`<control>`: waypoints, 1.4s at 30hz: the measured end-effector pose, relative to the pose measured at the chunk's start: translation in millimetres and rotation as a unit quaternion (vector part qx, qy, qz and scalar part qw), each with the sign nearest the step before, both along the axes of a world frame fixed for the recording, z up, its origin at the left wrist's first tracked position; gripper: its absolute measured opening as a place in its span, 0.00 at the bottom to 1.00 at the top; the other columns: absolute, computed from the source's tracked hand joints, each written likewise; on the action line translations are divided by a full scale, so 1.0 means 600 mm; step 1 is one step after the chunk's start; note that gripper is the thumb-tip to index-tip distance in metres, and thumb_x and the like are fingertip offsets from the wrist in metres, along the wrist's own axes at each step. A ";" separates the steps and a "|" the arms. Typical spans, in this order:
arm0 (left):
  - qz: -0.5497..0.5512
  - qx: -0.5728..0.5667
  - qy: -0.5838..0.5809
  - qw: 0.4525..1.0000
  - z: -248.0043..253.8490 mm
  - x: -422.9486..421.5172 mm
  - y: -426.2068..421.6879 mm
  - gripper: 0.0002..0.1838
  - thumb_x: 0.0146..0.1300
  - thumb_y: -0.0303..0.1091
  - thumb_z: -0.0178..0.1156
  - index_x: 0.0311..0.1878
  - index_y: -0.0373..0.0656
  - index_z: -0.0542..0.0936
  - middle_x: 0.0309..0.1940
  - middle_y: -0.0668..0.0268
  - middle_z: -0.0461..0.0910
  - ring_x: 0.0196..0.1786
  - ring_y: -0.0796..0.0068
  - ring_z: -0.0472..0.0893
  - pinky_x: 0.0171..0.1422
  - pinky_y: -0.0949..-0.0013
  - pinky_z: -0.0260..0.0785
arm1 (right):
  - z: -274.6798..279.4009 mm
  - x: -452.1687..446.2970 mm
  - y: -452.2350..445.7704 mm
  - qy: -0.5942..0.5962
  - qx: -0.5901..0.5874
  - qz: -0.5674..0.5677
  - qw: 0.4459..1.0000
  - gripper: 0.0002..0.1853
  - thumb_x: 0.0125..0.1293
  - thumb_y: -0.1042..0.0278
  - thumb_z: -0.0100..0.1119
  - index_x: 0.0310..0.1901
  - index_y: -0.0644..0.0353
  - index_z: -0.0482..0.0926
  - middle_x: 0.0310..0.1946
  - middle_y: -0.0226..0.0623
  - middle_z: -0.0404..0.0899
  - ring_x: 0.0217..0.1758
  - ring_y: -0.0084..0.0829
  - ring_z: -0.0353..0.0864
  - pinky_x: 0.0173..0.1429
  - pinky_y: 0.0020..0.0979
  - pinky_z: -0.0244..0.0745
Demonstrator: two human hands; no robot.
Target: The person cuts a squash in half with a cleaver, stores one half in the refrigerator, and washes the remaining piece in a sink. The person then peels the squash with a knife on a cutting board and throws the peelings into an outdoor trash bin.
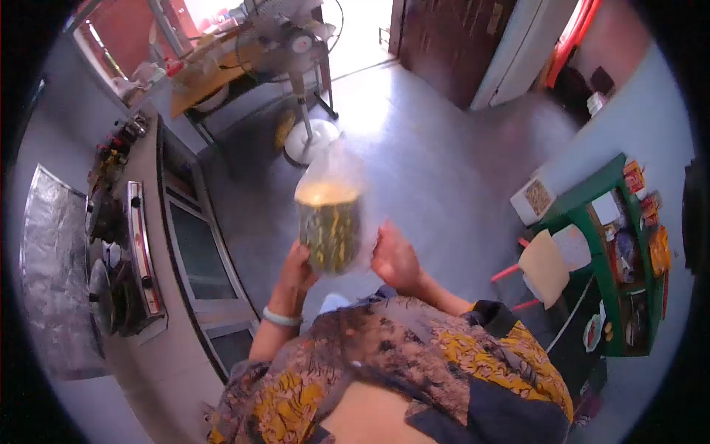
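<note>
A cut pumpkin (329,233) with green and yellow mottled skin and a pale orange cut face on top is inside a clear plastic bag (333,164). My left hand (298,265) holds it low on its left side, fingers partly hidden behind it. On the right, my right hand (394,257) is closed at the edge of the bag, slightly blurred, apart from the pumpkin's skin. A pale bracelet circles my left wrist. Pumpkin and bag are held up in front of my body, above the floor.
A standing fan (299,74) rises ahead near a wooden table (214,80). Along the left runs a counter with a gas stove (140,248). A green shelf (603,251) and a chair (543,268) are at the right. The doorway is beyond the floor (436,163).
</note>
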State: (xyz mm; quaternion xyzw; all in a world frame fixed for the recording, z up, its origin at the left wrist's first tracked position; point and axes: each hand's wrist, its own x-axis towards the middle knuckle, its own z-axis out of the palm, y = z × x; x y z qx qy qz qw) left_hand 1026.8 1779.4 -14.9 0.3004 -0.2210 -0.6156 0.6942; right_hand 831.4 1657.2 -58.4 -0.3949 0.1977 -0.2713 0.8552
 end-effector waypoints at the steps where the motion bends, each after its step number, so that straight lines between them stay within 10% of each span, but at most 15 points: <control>1: -0.014 -0.011 -0.003 1.000 0.006 -0.013 -0.041 0.42 0.59 0.50 0.66 0.69 0.34 0.63 0.64 0.57 0.72 0.62 0.62 0.76 0.66 0.58 0.71 | -0.001 -0.009 -0.024 -0.044 0.126 -0.027 0.991 0.31 0.75 0.40 0.41 0.64 0.58 0.68 0.63 0.38 0.72 0.65 0.33 0.70 0.66 0.39 0.64; 4: -0.051 0.000 -0.064 0.997 0.039 -0.053 -0.158 0.42 0.57 0.48 0.67 0.69 0.34 0.63 0.61 0.58 0.74 0.61 0.65 0.76 0.65 0.60 0.70 | 0.110 -0.048 -0.089 -0.062 0.062 -0.092 0.992 0.41 0.72 0.29 0.34 0.69 0.61 0.62 0.69 0.36 0.65 0.71 0.35 0.62 0.72 0.43 0.58; 9: -0.110 0.023 -0.127 0.986 0.010 -0.085 -0.365 0.42 0.54 0.44 0.69 0.67 0.34 0.63 0.59 0.59 0.74 0.60 0.67 0.76 0.65 0.62 0.69 | 0.035 -0.096 -0.249 0.116 -0.268 -0.156 0.944 0.46 0.70 0.28 0.36 0.73 0.65 0.54 0.69 0.39 0.64 0.72 0.32 0.61 0.74 0.39 0.58; 15: -0.142 0.036 -0.243 0.959 0.042 -0.184 -0.652 0.44 0.50 0.35 0.72 0.67 0.36 0.61 0.56 0.60 0.74 0.57 0.70 0.75 0.64 0.65 0.69 | 0.047 -0.146 -0.481 -0.059 -0.079 -0.234 0.967 0.41 0.67 0.49 0.61 0.72 0.64 0.55 0.65 0.39 0.67 0.68 0.33 0.65 0.73 0.38 0.58; 20: -0.286 0.000 -0.286 0.914 0.059 -0.323 -0.888 0.44 0.57 0.34 0.68 0.72 0.36 0.55 0.59 0.57 0.71 0.60 0.68 0.73 0.65 0.65 0.69 | 0.080 -0.285 -0.639 0.110 -0.054 -0.399 0.909 0.41 0.61 0.53 0.69 0.70 0.62 0.60 0.60 0.37 0.72 0.62 0.34 0.71 0.66 0.37 0.67; 32: -0.407 0.030 -0.124 0.905 0.031 -0.627 -1.431 0.22 0.74 0.42 0.50 0.66 0.44 0.65 0.60 0.65 0.71 0.63 0.73 0.70 0.64 0.64 0.64 | 0.123 -0.585 -1.090 -0.066 -0.008 -0.497 0.865 0.35 0.65 0.49 0.61 0.67 0.64 0.65 0.59 0.39 0.76 0.61 0.35 0.77 0.68 0.39 0.70; 35: -0.347 0.021 -0.239 0.907 0.024 -0.655 -1.545 0.22 0.74 0.43 0.51 0.66 0.46 0.66 0.61 0.67 0.69 0.62 0.74 0.69 0.62 0.64 0.65 | 0.115 -0.651 -1.233 -0.066 0.063 -0.419 0.903 0.33 0.68 0.49 0.57 0.66 0.64 0.66 0.60 0.40 0.76 0.62 0.34 0.77 0.69 0.38 0.70; 42: -0.386 0.051 -0.111 0.914 -0.007 -0.725 -1.831 0.36 0.71 0.39 0.55 0.77 0.41 0.52 0.71 0.63 0.64 0.71 0.67 0.64 0.74 0.63 0.56 | 0.067 -0.719 -1.581 -0.062 0.053 -0.375 0.924 0.29 0.71 0.52 0.56 0.65 0.64 0.66 0.54 0.40 0.79 0.56 0.32 0.80 0.60 0.36 0.76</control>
